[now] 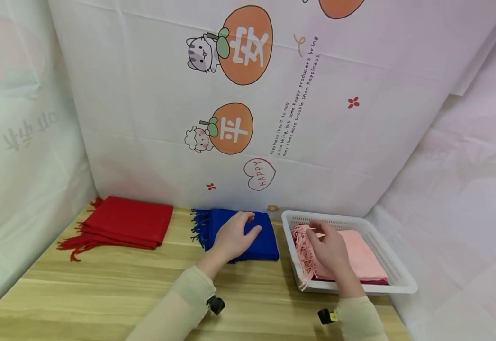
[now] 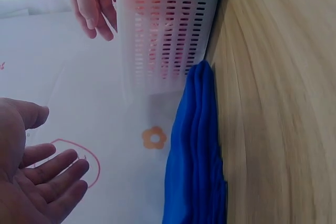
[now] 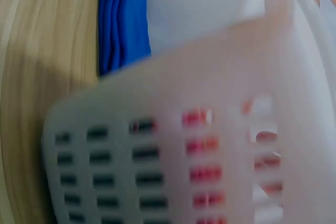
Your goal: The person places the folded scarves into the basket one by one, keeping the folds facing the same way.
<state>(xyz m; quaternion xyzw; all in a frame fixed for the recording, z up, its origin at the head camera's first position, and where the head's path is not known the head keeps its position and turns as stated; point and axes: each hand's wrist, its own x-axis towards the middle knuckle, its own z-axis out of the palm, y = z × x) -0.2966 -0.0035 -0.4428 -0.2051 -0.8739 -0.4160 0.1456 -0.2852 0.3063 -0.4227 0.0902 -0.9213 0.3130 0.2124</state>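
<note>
My left hand [image 1: 235, 237] hovers above a folded blue scarf [image 1: 265, 241] with fringe at its left end. Its fingers are extended and hold nothing; in the left wrist view a gap separates the hand from the layered blue cloth [image 2: 194, 150]. Over the fringed end of a folded pink scarf [image 1: 360, 253] hangs my right hand [image 1: 330, 246], its fingers loosely bent around nothing. That scarf lies in a white perforated basket [image 1: 394, 265], on top of a dark red cloth [image 1: 373, 282]. The basket wall [image 3: 173, 87] hides most of the right hand in the right wrist view.
A folded red scarf [image 1: 128, 222] with tassels lies at the left of the wooden table [image 1: 115, 293]. White printed sheeting [image 1: 154, 118] stands behind the table and along both sides. The basket is close to the right-hand sheet.
</note>
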